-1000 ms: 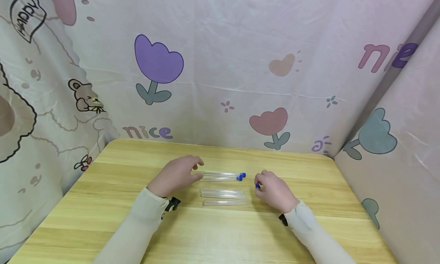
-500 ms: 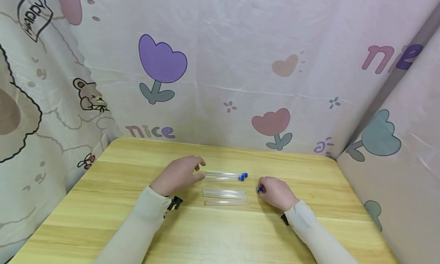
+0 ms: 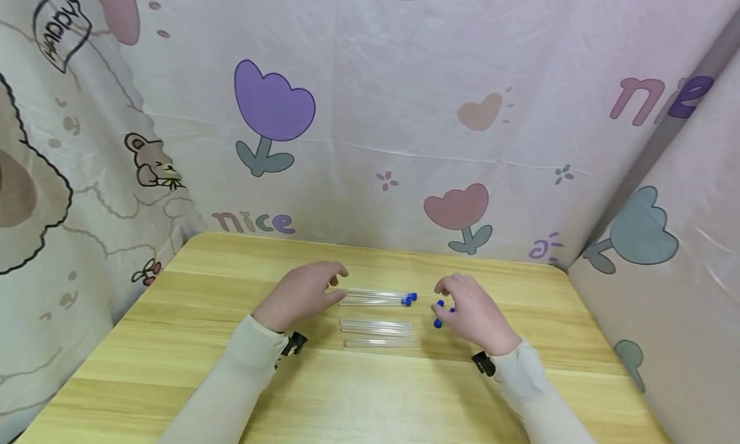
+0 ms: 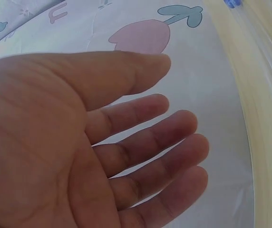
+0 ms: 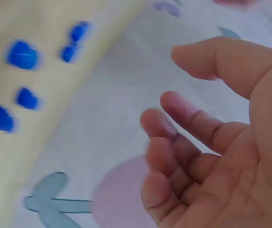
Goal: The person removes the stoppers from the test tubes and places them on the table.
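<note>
Two clear tubes with blue caps (image 3: 374,297) lie together on the wooden table. Nearer to me lie several clear tubes (image 3: 376,327) on which I see no caps. My left hand (image 3: 303,291) hovers by the left ends of the capped tubes, its fingers loosely bent and holding nothing. On the right, my right hand (image 3: 476,315) is raised with thumb and fingers apart, partly over a few loose blue caps (image 3: 437,324). In the right wrist view the caps (image 5: 23,54) appear blurred, and nothing is between the fingers.
A pale wooden table (image 3: 370,392) carries everything. Behind it hangs a printed cloth (image 3: 358,110), with more cloth along the left and right sides. Black straps (image 3: 484,364) sit on both wrists.
My right hand, which had a blue cap between its fingers, has let go of it and risen with fingers spread. Loose caps now show beneath it. The left hand has barely moved.
</note>
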### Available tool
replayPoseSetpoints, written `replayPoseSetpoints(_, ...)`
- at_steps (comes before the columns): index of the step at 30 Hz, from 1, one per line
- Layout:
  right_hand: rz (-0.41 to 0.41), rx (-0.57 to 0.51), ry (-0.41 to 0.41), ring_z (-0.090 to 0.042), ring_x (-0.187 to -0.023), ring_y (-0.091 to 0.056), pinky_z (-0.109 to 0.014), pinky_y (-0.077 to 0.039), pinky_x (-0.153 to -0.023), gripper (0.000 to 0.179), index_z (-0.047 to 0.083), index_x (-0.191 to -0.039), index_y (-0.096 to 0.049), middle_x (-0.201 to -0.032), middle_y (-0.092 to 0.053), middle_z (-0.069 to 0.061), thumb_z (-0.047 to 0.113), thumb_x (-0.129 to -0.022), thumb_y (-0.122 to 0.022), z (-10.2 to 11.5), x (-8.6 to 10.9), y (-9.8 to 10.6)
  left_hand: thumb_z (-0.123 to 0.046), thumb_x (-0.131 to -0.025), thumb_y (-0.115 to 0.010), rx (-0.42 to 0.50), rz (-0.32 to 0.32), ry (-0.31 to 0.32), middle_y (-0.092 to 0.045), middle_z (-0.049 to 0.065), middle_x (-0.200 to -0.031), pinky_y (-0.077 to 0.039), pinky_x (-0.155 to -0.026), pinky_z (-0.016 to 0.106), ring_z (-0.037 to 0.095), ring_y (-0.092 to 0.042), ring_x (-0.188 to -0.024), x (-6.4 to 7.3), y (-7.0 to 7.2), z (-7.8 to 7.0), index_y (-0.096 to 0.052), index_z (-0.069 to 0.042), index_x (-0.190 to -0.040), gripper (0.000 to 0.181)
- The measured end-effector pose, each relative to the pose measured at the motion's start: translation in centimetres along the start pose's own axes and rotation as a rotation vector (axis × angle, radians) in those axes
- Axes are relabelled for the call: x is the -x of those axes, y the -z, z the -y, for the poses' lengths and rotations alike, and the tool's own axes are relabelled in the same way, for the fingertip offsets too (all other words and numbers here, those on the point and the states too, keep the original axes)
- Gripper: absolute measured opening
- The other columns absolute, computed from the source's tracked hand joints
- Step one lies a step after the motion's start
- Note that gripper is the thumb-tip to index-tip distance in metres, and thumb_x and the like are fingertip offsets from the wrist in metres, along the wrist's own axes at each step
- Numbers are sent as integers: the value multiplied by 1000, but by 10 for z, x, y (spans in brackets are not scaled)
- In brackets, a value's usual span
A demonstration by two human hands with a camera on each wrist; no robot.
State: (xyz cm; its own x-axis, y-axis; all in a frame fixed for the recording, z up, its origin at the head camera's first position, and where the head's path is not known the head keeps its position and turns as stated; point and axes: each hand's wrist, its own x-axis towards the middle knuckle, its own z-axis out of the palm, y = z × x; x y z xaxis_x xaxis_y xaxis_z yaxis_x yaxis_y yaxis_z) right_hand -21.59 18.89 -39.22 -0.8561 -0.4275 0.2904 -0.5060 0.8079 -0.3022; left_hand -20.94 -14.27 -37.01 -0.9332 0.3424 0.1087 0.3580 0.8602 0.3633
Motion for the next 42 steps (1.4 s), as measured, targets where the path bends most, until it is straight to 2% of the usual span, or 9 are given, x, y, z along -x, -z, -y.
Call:
replayPoseSetpoints(4,-71,-23,16,-30,-112,-61,-49,-50,-97,25,9,-112,-69,-114,-68,-6,21,-92,-77,16,-6,15,-30,-97,-74,-5,-23,-8,-72,3,-111,-57,-85,41,18,-68,-96,2,1,0,-67,-13,-132,39)
replayPoseSetpoints(10,-76,-71,-12,-20,-105,-64,-42,-56,-89,31,12,-123,-66,-118,-67,0,26,-96,-73,39,-6,31,-28,-97,-74,6,-70,-29,-72,3,-115,-57,-89,42,21,-69,-102,7,8,-3,-67,-13,-131,38)
replayPoseSetpoints(14,-95,-49,3,-18,-103,-63,-41,-56,-86,32,12,-124,-65,-117,-65,1,27,-96,-73,47,1,37,-27,-98,-73,12,-94,-57,-71,6,-123,-57,-92,44,23,-68,-109,11,14,-5,-66,-11,-132,39)
replayPoseSetpoints(21,-167,-3,-4,-16,-90,-68,-37,-57,-73,20,13,-114,-70,-107,-70,2,23,-96,-71,46,10,43,-27,-98,-73,11,-83,-50,-68,6,-130,-55,-96,44,24,-67,-114,13,17,-5,-66,-10,-133,40)
replayPoseSetpoints(29,-80,25,1,-15,-92,-68,-35,-56,-71,21,14,-111,-70,-108,-70,2,26,-94,-75,41,7,36,-28,-98,-72,3,-69,-60,-70,4,-125,-55,-96,44,23,-67,-113,11,16,-6,-66,-11,-132,39)
replayPoseSetpoints(34,-104,38,-8,-16,-93,-68,-36,-56,-72,19,15,-110,-72,-108,-70,3,26,-94,-74,42,8,36,-29,-98,-72,3,-58,-59,-70,4,-123,-56,-95,44,24,-67,-112,10,16,-8,-67,-11,-132,38)
replayPoseSetpoints(42,-107,38,-87,-21,-96,-66,-42,-55,-77,25,11,-113,-72,-110,-69,-2,27,-95,-72,42,8,38,-27,-98,-73,20,-37,-42,-70,6,-124,-56,-96,44,24,-67,-112,9,12,-8,-64,-9,-135,43)
